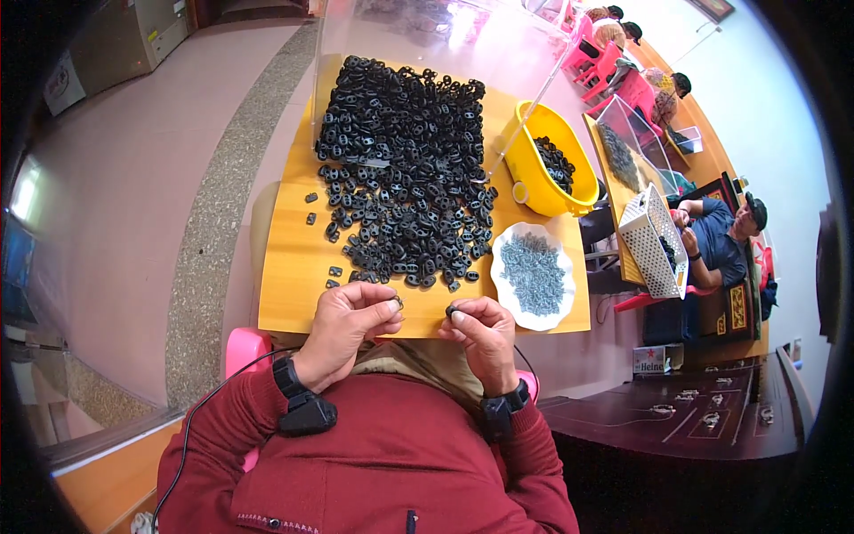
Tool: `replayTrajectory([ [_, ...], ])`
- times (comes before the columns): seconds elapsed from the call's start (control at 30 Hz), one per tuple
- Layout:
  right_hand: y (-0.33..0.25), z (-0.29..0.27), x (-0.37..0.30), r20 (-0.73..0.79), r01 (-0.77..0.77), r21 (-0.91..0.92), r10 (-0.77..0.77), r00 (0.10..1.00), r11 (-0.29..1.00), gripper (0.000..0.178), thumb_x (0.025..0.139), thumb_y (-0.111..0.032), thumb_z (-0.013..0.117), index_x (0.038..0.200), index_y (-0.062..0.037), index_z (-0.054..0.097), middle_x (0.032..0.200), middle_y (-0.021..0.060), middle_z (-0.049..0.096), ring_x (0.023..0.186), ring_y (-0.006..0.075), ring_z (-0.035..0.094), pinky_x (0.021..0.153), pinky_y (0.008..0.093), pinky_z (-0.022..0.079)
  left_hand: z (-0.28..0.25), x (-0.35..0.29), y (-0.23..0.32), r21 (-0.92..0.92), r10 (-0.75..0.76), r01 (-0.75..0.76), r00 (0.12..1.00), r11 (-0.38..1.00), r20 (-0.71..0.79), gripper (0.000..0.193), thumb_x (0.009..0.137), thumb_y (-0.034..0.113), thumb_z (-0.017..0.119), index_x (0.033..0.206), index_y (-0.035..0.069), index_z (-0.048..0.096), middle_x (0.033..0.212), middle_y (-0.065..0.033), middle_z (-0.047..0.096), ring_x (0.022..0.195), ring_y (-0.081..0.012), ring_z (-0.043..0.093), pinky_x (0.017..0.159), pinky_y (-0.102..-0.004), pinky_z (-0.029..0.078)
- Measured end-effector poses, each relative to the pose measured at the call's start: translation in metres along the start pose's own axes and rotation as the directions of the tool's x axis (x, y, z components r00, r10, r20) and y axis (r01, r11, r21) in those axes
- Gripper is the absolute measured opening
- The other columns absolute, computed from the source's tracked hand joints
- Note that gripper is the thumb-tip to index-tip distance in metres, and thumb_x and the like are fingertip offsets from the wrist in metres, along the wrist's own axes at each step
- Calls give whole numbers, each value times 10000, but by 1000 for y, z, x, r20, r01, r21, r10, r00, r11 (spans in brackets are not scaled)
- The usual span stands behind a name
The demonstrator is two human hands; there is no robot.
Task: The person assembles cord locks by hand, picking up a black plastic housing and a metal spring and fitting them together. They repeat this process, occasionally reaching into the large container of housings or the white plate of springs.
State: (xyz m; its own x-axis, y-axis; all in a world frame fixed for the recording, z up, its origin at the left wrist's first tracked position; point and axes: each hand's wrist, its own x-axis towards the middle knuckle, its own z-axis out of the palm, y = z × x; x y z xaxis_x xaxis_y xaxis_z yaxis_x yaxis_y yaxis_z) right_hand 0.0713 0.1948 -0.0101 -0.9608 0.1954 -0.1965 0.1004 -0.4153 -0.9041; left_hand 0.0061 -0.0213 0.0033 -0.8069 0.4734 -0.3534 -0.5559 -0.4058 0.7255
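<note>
My left hand [352, 319] is closed in a pinch just beyond the table's near edge, with a tiny dark thing at its fingertips that is too small to name. A short gap away, my right hand [485, 336] pinches a small black plastic piece [451, 311] between thumb and forefinger. Beyond both hands spreads a big heap of black two-holed plastic pieces [405, 191] that look like cord locks. By my right hand, a white scalloped dish [499, 289] holds a mound of tiny grey metal bits [534, 274], perhaps springs.
A yellow basin [523, 178] with more black pieces stands at the table's right. Clear panels [427, 31] surround the heap's far part. Rightward, a person [722, 238] works beside a white perforated basket [642, 240]. Other people sit on pink chairs [605, 67] farther back.
</note>
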Motion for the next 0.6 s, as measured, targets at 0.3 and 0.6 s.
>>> replayTrajectory([
  [0.3, 4, 2, -1, 28, 48, -22, -47, 999, 999, 203, 887, -11, 617, 1083, 41, 619, 920, 88, 662, 754, 157, 660, 709, 306, 579, 1, -1, -1, -2, -20, 21, 999, 1000, 37, 139, 874, 24, 636, 1006, -9, 608, 902, -82, 660, 797, -144, 656, 734, -281, 574],
  [0.6, 7, 20, -4, -3, 84, -169, -86, 996, 982, 250, 873, -32, 653, 1108, 45, 619, 919, 112, 685, 762, 163, 664, 713, 284, 562, 9, -5, -11, 72, -124, 109, 953, 991, 275, 338, 895, 17, 611, 1221, -53, 555, 1025, -95, 659, 853, -141, 656, 789, -264, 558],
])
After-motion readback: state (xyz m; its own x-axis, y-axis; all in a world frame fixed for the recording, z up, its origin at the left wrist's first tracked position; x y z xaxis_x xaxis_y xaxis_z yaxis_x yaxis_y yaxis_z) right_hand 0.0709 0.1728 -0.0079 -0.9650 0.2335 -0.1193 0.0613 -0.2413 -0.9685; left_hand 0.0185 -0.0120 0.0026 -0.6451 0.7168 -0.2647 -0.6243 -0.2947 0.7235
